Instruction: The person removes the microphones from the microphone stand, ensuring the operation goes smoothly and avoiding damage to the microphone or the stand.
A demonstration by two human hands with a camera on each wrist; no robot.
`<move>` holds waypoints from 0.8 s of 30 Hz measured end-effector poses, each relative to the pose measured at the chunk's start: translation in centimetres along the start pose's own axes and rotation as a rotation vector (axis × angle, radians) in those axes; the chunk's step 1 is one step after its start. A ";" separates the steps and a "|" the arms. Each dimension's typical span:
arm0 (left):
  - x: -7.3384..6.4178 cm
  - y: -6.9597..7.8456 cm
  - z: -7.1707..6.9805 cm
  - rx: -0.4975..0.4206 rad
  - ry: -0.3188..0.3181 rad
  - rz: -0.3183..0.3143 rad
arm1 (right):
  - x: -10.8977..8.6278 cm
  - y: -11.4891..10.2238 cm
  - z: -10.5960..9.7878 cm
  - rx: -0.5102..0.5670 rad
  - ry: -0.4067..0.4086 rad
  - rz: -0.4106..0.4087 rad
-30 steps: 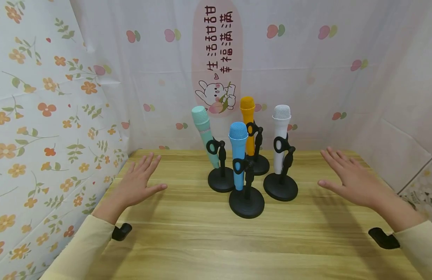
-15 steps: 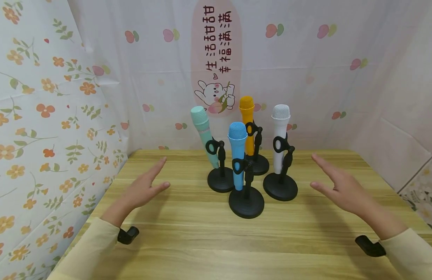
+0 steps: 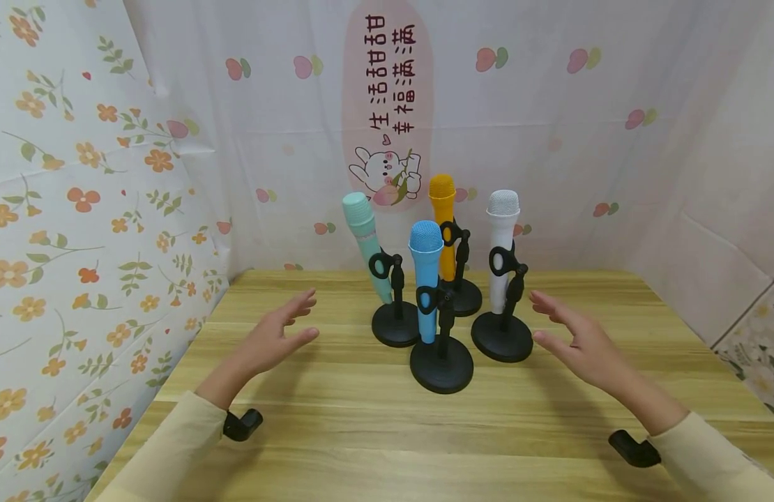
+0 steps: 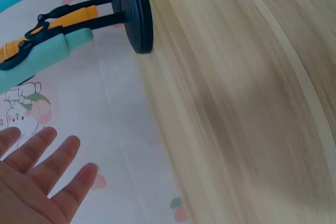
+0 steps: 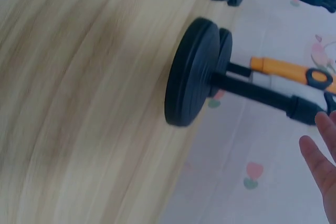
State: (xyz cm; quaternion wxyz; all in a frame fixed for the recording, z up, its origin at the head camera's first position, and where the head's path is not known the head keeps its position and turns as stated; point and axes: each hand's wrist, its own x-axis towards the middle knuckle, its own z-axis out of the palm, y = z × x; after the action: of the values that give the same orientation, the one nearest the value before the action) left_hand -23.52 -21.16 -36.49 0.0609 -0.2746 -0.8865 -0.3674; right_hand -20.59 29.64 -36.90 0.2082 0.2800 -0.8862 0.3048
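Observation:
Several toy microphones stand in black ring-clip stands on the wooden table (image 3: 362,432). A blue microphone (image 3: 427,261) is in front, a mint green microphone (image 3: 365,230) leans to its left, a white microphone (image 3: 501,233) is at right and an orange microphone (image 3: 443,202) at the back. My left hand (image 3: 270,341) hovers left of the mint green one, fingers extended and holding nothing. Closer in, my right hand (image 3: 581,341) hovers just right of the white microphone's stand (image 3: 503,336), its fingers and thumb apart around air. In the right wrist view, fingertips (image 5: 310,150) overlap that stand's upper part.
A white curtain (image 3: 268,160) with fruit prints and a rabbit drawing hangs behind the table. Floral cloth (image 3: 67,230) covers the left side. Black wrist mounts (image 3: 243,424) sit at both sleeve cuffs.
Both hands have moved inward toward the microphones, the right one farther, ending near the white microphone's stand. The microphones and stands stay in place.

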 end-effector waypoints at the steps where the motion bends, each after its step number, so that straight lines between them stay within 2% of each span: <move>1: 0.1 0.2 0.1 -0.019 0.002 0.005 | 0.1 -0.1 0.2 0.017 0.000 0.000; 7: 0.6 1.1 0.8 -0.118 0.002 0.014 | 0.7 -1.0 1.5 0.126 -0.012 0.046; 12: 1.0 1.6 1.6 -0.171 0.010 0.025 | 1.2 -1.7 2.5 0.175 -0.022 0.090; 19: 1.9 2.4 2.6 -0.253 0.026 0.027 | 1.8 -2.5 4.0 0.285 -0.018 0.085; 24: 2.7 3.1 3.3 -0.277 0.036 0.023 | 2.3 -2.9 5.0 0.359 -0.025 0.116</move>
State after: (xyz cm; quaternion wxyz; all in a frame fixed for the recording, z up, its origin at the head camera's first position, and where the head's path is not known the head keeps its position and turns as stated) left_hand -23.86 -15.93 -36.15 0.0423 -0.2840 -0.8228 -0.4905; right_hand -21.49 23.61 -38.10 0.1260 0.2651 -0.8347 0.4659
